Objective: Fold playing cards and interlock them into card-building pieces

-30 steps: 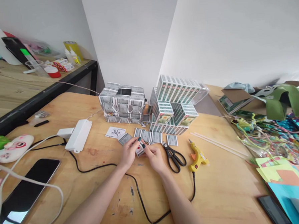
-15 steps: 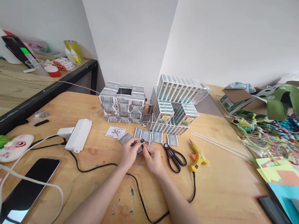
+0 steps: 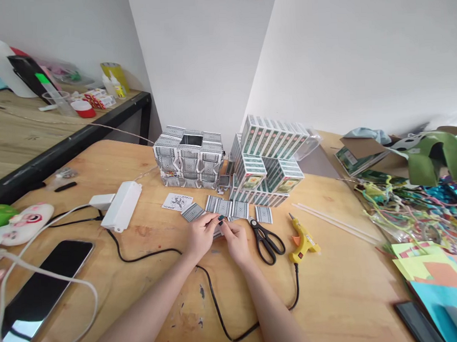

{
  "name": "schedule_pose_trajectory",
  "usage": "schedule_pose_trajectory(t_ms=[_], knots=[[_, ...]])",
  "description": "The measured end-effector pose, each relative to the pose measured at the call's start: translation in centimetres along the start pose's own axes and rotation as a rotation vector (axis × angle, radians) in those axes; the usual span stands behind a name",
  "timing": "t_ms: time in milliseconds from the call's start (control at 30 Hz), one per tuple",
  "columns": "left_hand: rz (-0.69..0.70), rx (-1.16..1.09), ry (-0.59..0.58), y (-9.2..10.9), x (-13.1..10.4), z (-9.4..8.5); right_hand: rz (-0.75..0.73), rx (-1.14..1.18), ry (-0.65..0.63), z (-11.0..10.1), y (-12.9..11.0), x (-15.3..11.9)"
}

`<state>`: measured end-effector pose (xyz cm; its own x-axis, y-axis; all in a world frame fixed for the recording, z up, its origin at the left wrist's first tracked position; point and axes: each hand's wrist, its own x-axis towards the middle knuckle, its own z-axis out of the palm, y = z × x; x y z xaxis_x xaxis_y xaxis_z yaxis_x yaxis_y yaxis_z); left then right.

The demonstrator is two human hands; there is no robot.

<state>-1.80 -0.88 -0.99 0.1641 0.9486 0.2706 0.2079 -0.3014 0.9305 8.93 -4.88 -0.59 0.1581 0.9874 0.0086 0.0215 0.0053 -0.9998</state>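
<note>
Closest to me on the left there's a big black phone lying on the wooden table, with a white cable looped over it. A black cord snakes across under both forearms and up to the glue gun.

Then the hands. From my feed, the left hand has its fingers pinched closed around a small patterned playing card, and the right hand is pinched together at the same card, thumb and fingertips almost touching the left's. The card sits between the two, mostly covered, so I can't tell if it's folded.

Just right of that: black-handled scissors, then the yellow glue gun on its side. Slightly farther out I've got a row of loose cards, face down, and a white printed card.

At the back, a hollow block built from cards stands left of stacked card boxes, both near the pale wall.
</note>
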Motion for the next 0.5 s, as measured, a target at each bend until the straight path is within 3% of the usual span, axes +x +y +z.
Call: schedule_pose_trajectory(t_ms=[100,200,500], knots=[[0.118,0.078,0.026,-0.4,-0.2,0.2,0.023,0.05,-0.005,0.1,-0.1,-0.1],[0.138,0.111,0.024,-0.4,-0.3,0.1,0.05,0.089,0.023,0.4,0.0,-0.2],[-0.07,0.039,0.053,0.2,-0.1,0.0,0.018,0.031,0.058,1.0,-0.6,-0.4]])
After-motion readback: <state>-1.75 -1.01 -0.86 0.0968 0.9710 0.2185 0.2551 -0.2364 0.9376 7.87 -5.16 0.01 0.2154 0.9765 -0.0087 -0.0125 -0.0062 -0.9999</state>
